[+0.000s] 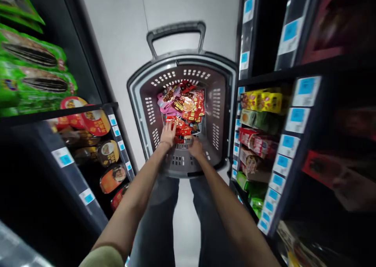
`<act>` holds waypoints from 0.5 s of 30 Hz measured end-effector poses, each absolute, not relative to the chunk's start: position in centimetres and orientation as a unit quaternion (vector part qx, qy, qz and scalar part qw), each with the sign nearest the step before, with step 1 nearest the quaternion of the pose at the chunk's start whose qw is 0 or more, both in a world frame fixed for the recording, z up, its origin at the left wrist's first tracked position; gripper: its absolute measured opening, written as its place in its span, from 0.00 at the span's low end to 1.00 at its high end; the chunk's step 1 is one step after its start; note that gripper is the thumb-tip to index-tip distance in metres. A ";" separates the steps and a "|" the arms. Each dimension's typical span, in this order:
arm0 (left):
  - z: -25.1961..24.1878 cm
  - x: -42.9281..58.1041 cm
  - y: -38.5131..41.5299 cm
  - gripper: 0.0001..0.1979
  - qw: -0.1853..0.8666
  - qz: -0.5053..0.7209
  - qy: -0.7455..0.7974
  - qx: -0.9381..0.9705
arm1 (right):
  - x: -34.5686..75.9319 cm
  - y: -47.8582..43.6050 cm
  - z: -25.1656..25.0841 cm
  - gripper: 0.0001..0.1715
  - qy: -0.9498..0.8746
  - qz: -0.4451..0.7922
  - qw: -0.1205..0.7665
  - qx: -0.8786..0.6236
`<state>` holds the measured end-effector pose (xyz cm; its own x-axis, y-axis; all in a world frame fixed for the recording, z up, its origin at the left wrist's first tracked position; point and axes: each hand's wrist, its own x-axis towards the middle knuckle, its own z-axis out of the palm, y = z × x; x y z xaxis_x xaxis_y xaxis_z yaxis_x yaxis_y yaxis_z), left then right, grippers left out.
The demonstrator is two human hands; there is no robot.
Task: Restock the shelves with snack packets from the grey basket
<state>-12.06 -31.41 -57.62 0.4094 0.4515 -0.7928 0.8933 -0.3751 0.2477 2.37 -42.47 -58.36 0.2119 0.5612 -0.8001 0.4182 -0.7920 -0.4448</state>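
Down inside a grey shopping basket (136,96) lie several shiny snack packets, among them a red packet (192,105) and a purple packet (168,107). My left hand (168,135) reaches in with its fingers stretched out over a bright red packet (176,120) at the near left of the pile. At the near right, my right hand (194,146) is curled beside the edge of the pile, by a small dark and silvery item too blurred to name. Its fingertips are partly hidden.
The basket's handle (176,28) stands up at the far side. Shelves flank me closely: green seed bags (35,63) and round-lidded food tubs (108,151) at left, yellow packets (268,101) and red boxes (258,141) at right. Pale floor (117,24) runs between them.
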 end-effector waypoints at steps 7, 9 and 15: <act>-69.0 -11.8 -32.3 0.48 0.305 -0.292 0.441 0.792 | 1.4 -42.3 -71.7 0.32 -0.234 0.527 0.048 -0.815; -69.5 -12.1 -33.0 0.48 0.303 -0.290 0.454 0.786 | 0.3 -42.6 -72.9 0.39 -0.202 0.499 0.051 -0.842; -68.9 -12.9 -33.3 0.40 0.313 -0.337 0.453 0.763 | -2.6 -43.7 -73.7 0.40 -0.128 0.472 0.080 -0.868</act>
<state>-12.86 -33.31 -68.91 0.3622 0.4807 -0.7986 0.9032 -0.3927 0.1733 -2.61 -43.68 -73.71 0.5209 0.2977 -0.8000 0.1466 -0.9545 -0.2597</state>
